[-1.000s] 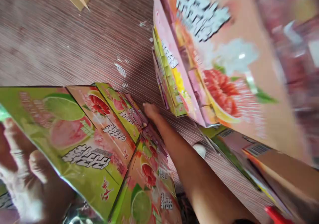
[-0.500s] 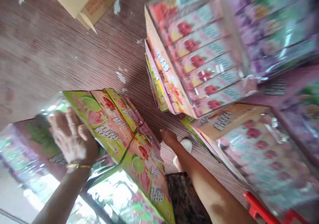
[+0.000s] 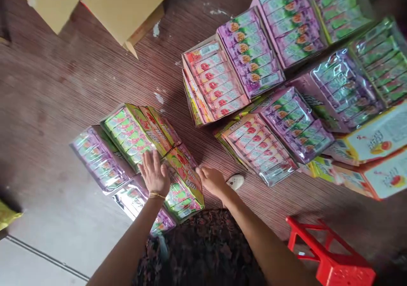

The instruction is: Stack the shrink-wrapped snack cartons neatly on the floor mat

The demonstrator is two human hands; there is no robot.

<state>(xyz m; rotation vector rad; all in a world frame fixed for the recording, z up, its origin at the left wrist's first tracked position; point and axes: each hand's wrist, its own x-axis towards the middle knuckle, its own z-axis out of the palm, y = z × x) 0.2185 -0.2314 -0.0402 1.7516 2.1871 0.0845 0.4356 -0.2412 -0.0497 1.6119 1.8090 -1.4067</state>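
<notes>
The left hand (image 3: 154, 174) lay flat with its fingers spread on the shrink-wrapped green tray of drink cartons (image 3: 182, 184) on the floor (image 3: 57, 107), and the right hand (image 3: 212, 180), loosely open, touched that tray's right edge; neither hand gripped anything. Half a second before, the left hand had been clasping the edge of a lifted green pack and the right had been reaching down to the floor beside it, so the pack appeared to have been set down among its neighbours, and the hands now seemed to be pressing it into line. Beside the green tray on its left lay a purple-wrapped tray (image 3: 100, 161), and another green tray (image 3: 132, 131) sat just behind it. A white shoe (image 3: 235, 181) showed just right of the green tray, and a red plastic stool (image 3: 327, 252) stood farther right, nearer the person. Beyond the green tray to the right, stacks of pink trays (image 3: 216, 80) and purple trays (image 3: 295, 124) were piled against each other, with green-striped ones at the far right edge cut off by the frame. Farthest from the green tray, at the top left, an open cardboard box (image 3: 124, 6) was only partly in view. The print on the cartons was too small to read, the wrap's glare hid some labels, and how many trays lay under the hands could not be told.
</notes>
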